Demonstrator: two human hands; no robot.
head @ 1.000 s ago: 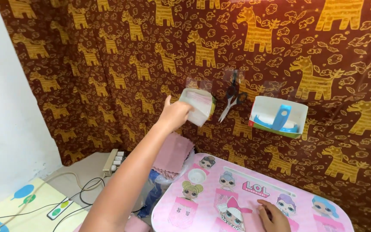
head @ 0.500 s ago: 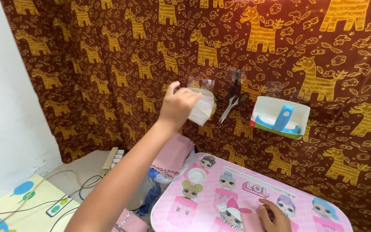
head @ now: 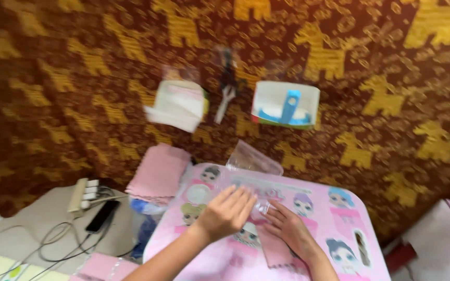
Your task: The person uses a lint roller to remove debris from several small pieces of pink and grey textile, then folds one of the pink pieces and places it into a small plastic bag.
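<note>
Nearby, pink cloth (head: pixel 158 174) beside table (head: pixel 360 208)

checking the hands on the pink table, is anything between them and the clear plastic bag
Nothing visible. The left hand lies flat on the clear plastic bag and the right hand touches its near edge, both on the pink cartoon-printed table. A pink cloth lies under the right hand, not in the way.

Two bare forearms, no sleeves, unadorned fingers (head: pixel 243 200).
</note>
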